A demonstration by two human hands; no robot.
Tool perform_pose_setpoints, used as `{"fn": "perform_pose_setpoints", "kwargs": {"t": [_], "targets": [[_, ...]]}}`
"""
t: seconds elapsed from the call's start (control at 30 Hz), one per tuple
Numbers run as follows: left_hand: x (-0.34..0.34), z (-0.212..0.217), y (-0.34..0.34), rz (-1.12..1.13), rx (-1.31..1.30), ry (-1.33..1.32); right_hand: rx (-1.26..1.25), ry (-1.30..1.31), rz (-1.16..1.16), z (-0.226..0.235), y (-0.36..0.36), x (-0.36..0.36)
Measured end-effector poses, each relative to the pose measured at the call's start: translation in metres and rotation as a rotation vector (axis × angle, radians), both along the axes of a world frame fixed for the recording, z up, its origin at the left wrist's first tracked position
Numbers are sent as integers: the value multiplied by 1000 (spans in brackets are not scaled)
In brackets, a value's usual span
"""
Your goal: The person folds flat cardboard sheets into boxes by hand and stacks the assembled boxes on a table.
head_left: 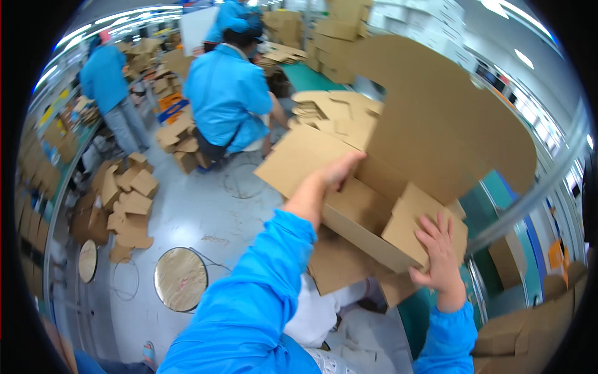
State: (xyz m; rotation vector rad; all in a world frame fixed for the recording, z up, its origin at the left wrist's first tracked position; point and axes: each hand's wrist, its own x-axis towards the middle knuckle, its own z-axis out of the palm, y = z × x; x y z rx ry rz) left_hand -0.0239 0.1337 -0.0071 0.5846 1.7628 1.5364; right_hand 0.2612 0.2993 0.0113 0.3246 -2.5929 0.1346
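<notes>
A brown cardboard box [355, 218] is tilted in front of me, its tall lid with rounded ends [436, 118] standing up at the back. At the box's left end my left hand [336, 172] reaches over the wall beside the outspread left flap [311, 156], its fingers closed on the edge and partly hidden. My right hand [438, 252] lies with fingers spread on the right flap [414, 224], which leans inward over the opening. Part of the box's inside shows between the hands. Beneath the box is more flat cardboard [339, 262].
A stack of flat cardboard blanks [336, 109] lies on the green table beyond the box. A metal post [529, 199] slants close by on the right. One co-worker in blue [227, 100] sits ahead; another stands farther left. Round stools [180, 278] and piled cartons [131, 199] occupy the left floor.
</notes>
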Motion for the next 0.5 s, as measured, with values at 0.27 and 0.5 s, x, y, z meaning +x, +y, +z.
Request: {"fn": "perform_pose_setpoints", "kwargs": {"t": [0.27, 0.5], "targets": [[6, -20, 16, -65, 240, -297, 83, -27, 158, 13, 5, -14], [-13, -37, 21, -124, 151, -177, 116, 94, 263, -5, 15, -20]]}}
